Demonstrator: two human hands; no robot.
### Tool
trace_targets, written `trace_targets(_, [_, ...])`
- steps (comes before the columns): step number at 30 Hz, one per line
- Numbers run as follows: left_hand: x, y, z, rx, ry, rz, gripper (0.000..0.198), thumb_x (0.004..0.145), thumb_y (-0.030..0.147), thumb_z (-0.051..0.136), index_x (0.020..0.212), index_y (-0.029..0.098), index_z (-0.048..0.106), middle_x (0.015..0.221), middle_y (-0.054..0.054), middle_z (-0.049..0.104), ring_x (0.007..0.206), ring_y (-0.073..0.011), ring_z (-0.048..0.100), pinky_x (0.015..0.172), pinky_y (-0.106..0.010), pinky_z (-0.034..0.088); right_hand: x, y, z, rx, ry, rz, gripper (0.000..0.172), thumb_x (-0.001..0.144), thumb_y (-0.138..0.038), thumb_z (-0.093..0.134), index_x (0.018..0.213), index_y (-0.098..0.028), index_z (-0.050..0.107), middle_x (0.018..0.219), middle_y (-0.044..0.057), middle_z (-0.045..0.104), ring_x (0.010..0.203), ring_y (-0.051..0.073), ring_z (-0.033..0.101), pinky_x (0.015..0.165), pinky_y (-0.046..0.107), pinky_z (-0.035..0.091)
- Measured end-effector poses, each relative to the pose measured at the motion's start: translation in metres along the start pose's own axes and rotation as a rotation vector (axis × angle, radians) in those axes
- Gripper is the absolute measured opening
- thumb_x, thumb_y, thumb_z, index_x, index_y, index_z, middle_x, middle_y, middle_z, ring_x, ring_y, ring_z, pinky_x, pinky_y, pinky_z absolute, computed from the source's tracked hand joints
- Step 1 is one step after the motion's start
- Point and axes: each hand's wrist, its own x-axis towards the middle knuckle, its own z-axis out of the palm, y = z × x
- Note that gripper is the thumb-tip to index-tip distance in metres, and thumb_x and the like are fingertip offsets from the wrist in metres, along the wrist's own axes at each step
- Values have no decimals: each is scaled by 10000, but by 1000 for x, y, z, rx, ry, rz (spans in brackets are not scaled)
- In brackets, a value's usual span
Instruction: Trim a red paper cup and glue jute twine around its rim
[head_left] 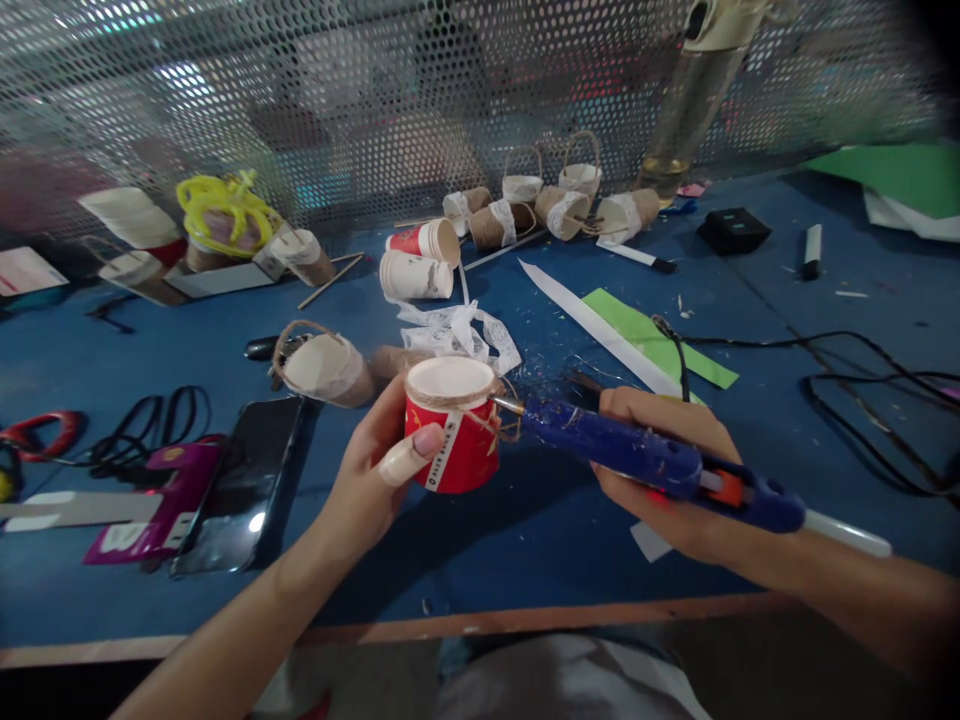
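Note:
My left hand (382, 455) is closed around a red paper cup (472, 460), its bandaged thumb pressed on the front. The cup is upright, with brown twine (450, 401) running round it just below the rim. In my right hand (667, 420) is a blue hot glue gun (622, 445), with a white glue stick (847, 533) jutting from its back end. The gun's metal nozzle touches or nearly touches the twine on the cup's right side. Left of the cup stands a twine-wrapped cup with a loop handle (326, 370). White lace ribbon (457, 335) lies behind.
Stacked paper cups (420, 272) and several small twine baskets (566, 210) lie toward the perforated metal screen (322, 110). Green paper (637, 330) sits behind the gun, whose black cord (787, 342) trails right. A phone (244, 485) and a purple packet (161, 500) are at left.

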Motion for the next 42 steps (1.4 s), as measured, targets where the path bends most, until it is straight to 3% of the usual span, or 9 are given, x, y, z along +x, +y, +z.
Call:
trace_targets(5, [-1,-1,0,20,21,-5,492,865,410,802,1309,205,743,1246,-101,799,1136,-313,752,950,-347,624,1,-3,-1,-3,-36,-57,314,813,-114,713,746,-234,430,655,-71,436,567,96,396,546,270,331])
trace_targets(13, [0,9,7,-137,-20,-81,436,844,456,816,1232,259,797,939,-29,859,858,-258,831,861,-347,668,-1,-1,0,30,-1,22,268,833,-123,708,739,-234,483,688,-49,527,580,110,477,541,290,357])
trace_targets(20, [0,6,6,-65,44,-96,464,793,492,853,1180,239,815,1013,-60,858,1076,-334,795,999,-428,626,-1,-1,0,86,-44,-26,290,809,-111,700,737,-231,447,658,-62,471,555,102,408,538,292,319])
trace_targets(27, [0,11,8,-118,20,-76,397,792,493,845,1088,229,836,869,-38,856,1006,-333,811,982,-447,632,0,-3,-1,80,-11,67,236,837,-117,693,736,-232,513,696,-39,523,592,124,470,556,303,355])
trace_targets(34, [-1,10,8,-76,37,-100,433,807,493,820,1147,225,817,1040,-82,858,1107,-360,780,1025,-468,602,-1,-1,-1,146,-34,21,238,806,-110,692,738,-241,505,678,-36,528,575,134,471,543,310,356])
trace_targets(42, [-1,11,7,-72,54,-66,427,798,492,821,1127,219,818,964,-78,854,1099,-369,774,1004,-469,612,0,-4,-2,90,-20,82,235,842,-113,684,731,-234,516,693,-31,540,588,132,488,552,305,365])
